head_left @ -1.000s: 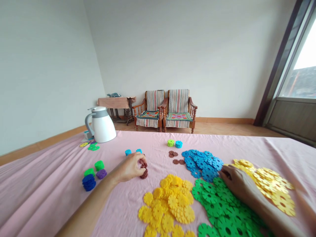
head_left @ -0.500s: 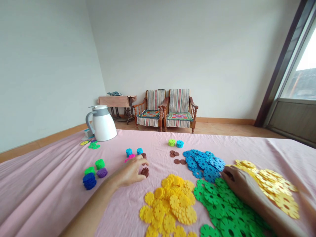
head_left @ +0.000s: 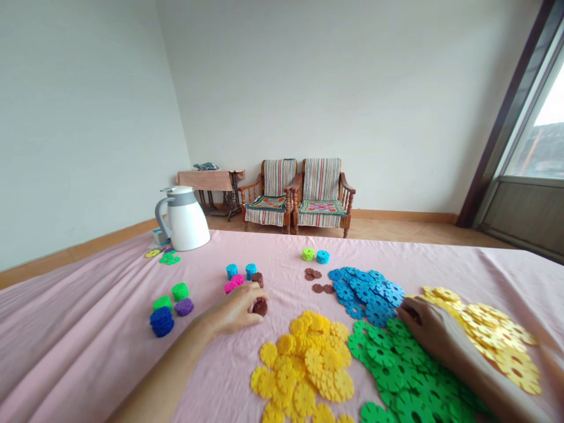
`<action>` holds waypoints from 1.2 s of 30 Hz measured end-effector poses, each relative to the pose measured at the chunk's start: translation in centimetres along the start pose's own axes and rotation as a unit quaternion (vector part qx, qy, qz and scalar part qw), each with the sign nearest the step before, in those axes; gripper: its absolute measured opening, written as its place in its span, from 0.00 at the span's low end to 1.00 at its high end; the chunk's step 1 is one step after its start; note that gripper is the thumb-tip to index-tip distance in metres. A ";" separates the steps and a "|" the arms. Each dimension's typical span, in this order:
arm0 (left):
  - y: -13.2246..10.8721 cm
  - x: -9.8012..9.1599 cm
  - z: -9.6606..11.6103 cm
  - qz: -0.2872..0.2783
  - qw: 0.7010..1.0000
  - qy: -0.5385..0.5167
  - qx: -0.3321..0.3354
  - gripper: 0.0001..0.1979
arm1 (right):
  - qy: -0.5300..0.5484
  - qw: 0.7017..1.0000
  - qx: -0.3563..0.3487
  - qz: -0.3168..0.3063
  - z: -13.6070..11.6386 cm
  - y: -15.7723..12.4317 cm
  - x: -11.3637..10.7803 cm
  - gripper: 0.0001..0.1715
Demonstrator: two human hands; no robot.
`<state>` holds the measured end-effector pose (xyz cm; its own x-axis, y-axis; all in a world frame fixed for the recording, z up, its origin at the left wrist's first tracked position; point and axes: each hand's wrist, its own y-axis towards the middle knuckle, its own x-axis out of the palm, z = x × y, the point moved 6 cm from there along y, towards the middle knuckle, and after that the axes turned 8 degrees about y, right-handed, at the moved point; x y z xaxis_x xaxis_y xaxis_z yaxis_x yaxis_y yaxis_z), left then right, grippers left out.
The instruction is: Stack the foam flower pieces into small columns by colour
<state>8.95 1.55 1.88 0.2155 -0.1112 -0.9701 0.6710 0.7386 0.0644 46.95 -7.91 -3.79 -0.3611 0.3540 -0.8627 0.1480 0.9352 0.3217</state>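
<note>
My left hand (head_left: 235,308) reaches over the pink tablecloth (head_left: 88,329), and its curled fingers close on a small stack of brown snowflake discs (head_left: 259,306) standing on the cloth. My right hand (head_left: 429,329) lies palm down on the heap of green discs (head_left: 396,376), fingers bent at the seam between the blue discs (head_left: 365,288) and the pale yellow discs (head_left: 497,338). What it holds, if anything, is hidden. A pile of yellow discs (head_left: 306,364) sits between my arms.
Small stacks stand to the left: dark blue (head_left: 161,322), purple (head_left: 184,306), green (head_left: 180,291), pink (head_left: 232,284), cyan (head_left: 231,271). Loose brown discs (head_left: 317,281) lie mid-table. A white jug (head_left: 185,218) is at the back left, two wooden chairs (head_left: 299,197) by the wall.
My left hand lowered the brown discs it held onto the brown stack and now rests around it. The right hand stayed put. The camera shifted slightly.
</note>
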 end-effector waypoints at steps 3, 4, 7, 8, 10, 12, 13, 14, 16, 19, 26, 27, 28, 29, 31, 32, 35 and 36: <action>0.0 -0.1 0.3 -0.007 1.000 0.001 0.003 0.11 | 0.002 1.000 -0.001 0.002 -0.1 0.0 -0.1 0.15; 0.0 -0.1 0.3 -0.007 1.000 0.002 0.004 0.11 | 0.002 1.000 -0.001 0.004 -0.1 0.0 -0.2 0.15; -0.1 -0.2 0.2 -0.004 1.000 0.007 0.002 0.10 | 0.001 1.000 -0.005 0.004 -0.2 0.0 -0.3 0.15; -0.1 -0.2 0.2 -0.003 1.000 0.008 0.001 0.11 | 0.001 1.000 -0.005 0.004 -0.2 0.0 -0.2 0.15; -0.1 -0.1 0.1 -0.001 1.000 0.010 -0.002 0.13 | 0.000 1.000 -0.004 0.003 -0.2 0.0 -0.1 0.16; -0.1 -0.1 0.0 0.005 1.000 0.012 -0.004 0.17 | -0.001 1.000 -0.003 0.002 -0.1 0.0 -0.1 0.16; -0.1 0.0 0.0 0.008 1.000 0.014 -0.003 0.18 | -0.001 1.000 -0.002 0.001 0.0 0.0 0.0 0.16; 0.0 0.0 0.0 0.012 1.000 0.016 -0.001 0.19 | -0.002 1.000 -0.002 0.000 0.0 0.0 0.0 0.16; 0.1 0.2 0.1 0.018 1.000 0.025 0.004 0.16 | -0.003 1.000 -0.002 0.000 0.0 0.0 0.1 0.16; 0.3 0.6 0.2 0.023 0.999 0.042 0.011 0.08 | -0.006 1.000 -0.003 0.004 0.0 0.0 0.1 0.16; 0.5 1.2 0.0 0.037 0.998 0.049 0.010 0.04 | -0.007 1.000 -0.002 -0.003 0.1 0.1 0.1 0.17; 0.5 1.1 -0.1 0.035 0.998 0.050 0.009 0.04 | -0.006 1.000 -0.002 -0.002 0.1 0.0 0.1 0.17; 0.3 0.9 -0.1 0.034 0.998 0.052 0.007 0.05 | -0.006 1.000 -0.002 -0.002 0.1 0.0 0.1 0.16; 0.2 0.6 0.0 0.037 0.998 0.054 0.002 0.07 | -0.005 1.000 -0.002 -0.001 0.0 0.0 0.1 0.16; 0.0 -0.4 0.5 0.055 0.997 0.061 -0.010 0.14 | -0.006 1.000 -0.001 -0.002 0.0 0.0 0.1 0.16; 0.0 -1.1 0.9 0.071 0.995 0.062 -0.014 0.17 | -0.007 1.000 0.000 -0.001 -0.1 0.0 0.1 0.16; 0.8 -2.5 3.0 0.109 0.993 0.051 0.000 0.14 | -0.008 1.000 0.000 0.005 -0.3 -0.1 0.0 0.15; 1.5 -2.6 3.9 0.112 0.993 0.043 0.017 0.11 | -0.008 1.000 -0.002 0.007 -0.4 -0.1 -0.1 0.15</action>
<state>12.14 0.40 5.42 0.3020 0.1113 -0.9468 0.6365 0.7158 0.2872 46.57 -8.01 -3.60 -0.3449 0.3668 -0.8640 0.1498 0.9302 0.3351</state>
